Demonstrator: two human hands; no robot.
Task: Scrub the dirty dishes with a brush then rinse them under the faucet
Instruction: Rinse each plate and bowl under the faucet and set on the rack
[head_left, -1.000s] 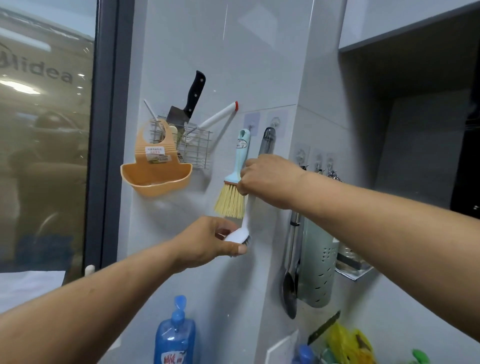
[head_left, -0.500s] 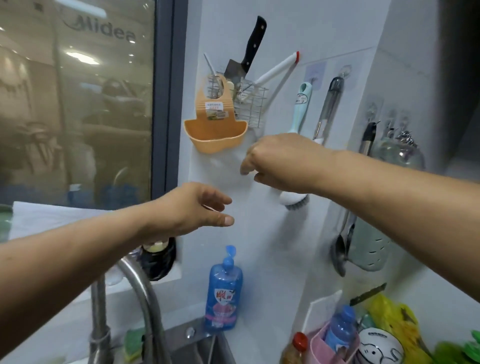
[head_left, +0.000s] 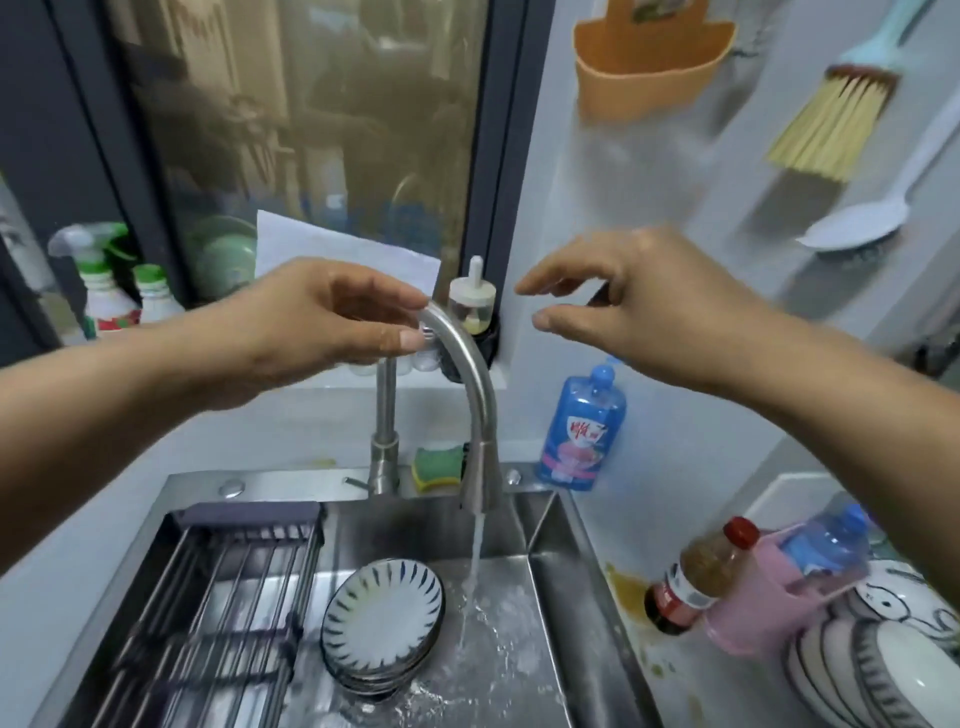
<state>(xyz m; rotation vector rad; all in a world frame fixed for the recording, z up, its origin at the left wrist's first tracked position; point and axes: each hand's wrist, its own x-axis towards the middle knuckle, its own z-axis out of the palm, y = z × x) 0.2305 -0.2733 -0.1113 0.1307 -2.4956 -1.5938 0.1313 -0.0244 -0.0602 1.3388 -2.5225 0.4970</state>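
Hanging on the grey wall tile at upper right, the white long-handled scrubbing brush (head_left: 857, 228) is now out of both hands. A second ago both hands were working at it on the wall; half a second ago they were already pulling away from it. It sits just below a straw-bristled brush with a pale blue handle (head_left: 826, 124).

The left hand (head_left: 311, 322) hovers at the top of the curved steel faucet (head_left: 480, 395), its fingers relaxed and holding nothing. Whether its thumb touches the arch I cannot tell. The right hand (head_left: 639, 306) hangs apart from the faucet on the other side, fingers loosely bent and empty as far as the blur shows.

A thin stream of water (head_left: 475, 561) runs from the spout into the steel sink (head_left: 561, 571). It lands just beside the stack of white plates with blue-streaked rims (head_left: 384, 618), not on it. A blue bottle of dish soap (head_left: 582, 431) stands against the wall behind the sink.

With the brush back on its hook, scrubbing looks finished. The plates lie out of the flow, so they would have to go under the stream if any rinsing is left.
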